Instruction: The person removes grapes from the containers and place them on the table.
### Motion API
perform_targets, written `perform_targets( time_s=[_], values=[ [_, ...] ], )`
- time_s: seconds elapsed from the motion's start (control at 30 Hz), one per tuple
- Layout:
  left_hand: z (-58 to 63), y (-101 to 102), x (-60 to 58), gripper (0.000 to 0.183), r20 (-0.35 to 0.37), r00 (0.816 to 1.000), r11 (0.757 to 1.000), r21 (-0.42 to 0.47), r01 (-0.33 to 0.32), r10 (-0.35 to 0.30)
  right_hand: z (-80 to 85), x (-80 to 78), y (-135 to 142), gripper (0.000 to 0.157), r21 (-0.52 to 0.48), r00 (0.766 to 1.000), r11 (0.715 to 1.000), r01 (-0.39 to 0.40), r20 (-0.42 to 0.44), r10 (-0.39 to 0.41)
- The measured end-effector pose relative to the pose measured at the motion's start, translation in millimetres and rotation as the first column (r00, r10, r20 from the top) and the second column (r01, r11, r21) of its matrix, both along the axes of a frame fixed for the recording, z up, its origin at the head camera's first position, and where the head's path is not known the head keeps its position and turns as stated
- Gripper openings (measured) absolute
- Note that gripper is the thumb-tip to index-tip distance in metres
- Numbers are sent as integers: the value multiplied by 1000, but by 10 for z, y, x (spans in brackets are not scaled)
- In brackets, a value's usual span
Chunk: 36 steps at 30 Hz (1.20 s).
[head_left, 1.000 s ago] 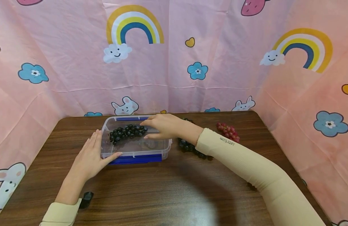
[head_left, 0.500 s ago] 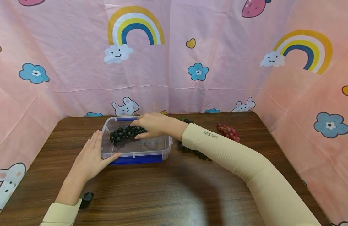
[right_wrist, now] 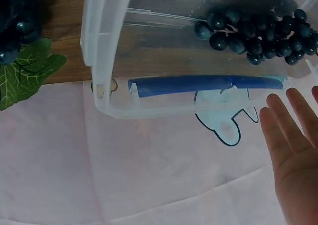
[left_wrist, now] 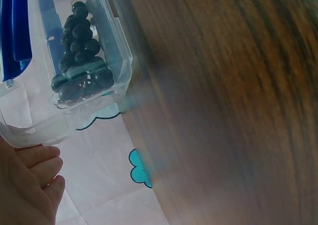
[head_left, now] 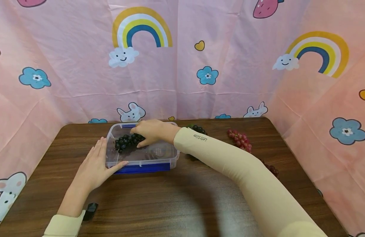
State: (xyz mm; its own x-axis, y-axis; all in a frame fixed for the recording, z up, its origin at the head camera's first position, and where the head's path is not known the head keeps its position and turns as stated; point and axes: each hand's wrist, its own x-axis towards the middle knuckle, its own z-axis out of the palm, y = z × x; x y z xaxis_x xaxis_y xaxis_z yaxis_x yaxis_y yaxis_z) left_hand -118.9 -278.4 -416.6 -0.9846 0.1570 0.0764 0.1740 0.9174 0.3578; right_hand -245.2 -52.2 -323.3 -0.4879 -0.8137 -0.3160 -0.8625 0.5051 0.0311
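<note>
A clear plastic food container (head_left: 173,161) with blue side latches stands on the wooden table, without a lid on top. Inside its left half lies a bunch of dark grapes (head_left: 123,142), also visible in the left wrist view. My left hand (head_left: 92,169) rests against the container's left end, fingers straight, thumb along the front rim. My right hand (head_left: 154,131) is over the container at the bunch's right end, partly covering it from the head view. In the right wrist view, the fingers (right_wrist: 283,120) of that hand look straight, and the whole grip area is not visible.
Right of the container lies another dark bunch (head_left: 199,129) with a green leaf (right_wrist: 30,68), partly behind the right sleeve. Farther right is a red grape bunch (head_left: 240,140). A brownish-red bunch (head_left: 272,170) shows beyond the forearm. A patterned pink curtain (head_left: 230,85) encloses the table.
My right hand has moved left along the bunch inside the container, and the right forearm followed. My left hand and the container have stayed put.
</note>
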Motion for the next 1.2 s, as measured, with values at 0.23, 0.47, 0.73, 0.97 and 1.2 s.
perform_targets(
  time_s=[0.23, 0.47, 0.73, 0.97, 1.2],
  values=[
    [2, 5, 21, 122, -5, 1000, 1000, 7, -2, 2, -125, -83, -138, 72, 35, 1000, 999, 23, 4, -23],
    [0, 10, 26, 122, 6, 1000, 1000, 11, -8, 8, -169, -134, -267, 73, 54, 1000, 998, 24, -4, -24],
    [-12, 7, 19, 122, -5, 1000, 1000, 19, -4, 4, -260, -191, -409, 73, 104, 999, 993, 52, -11, -52],
    [-20, -5, 18, 122, -6, 1000, 1000, 29, -7, 7, -384, -251, -589, 77, 120, 999, 992, 45, -8, -44],
    [-20, 8, 8, 123, -2, 1000, 1000, 27, -9, 9, -490, -285, -655, 82, 130, 998, 989, 70, -13, -69]
  ],
)
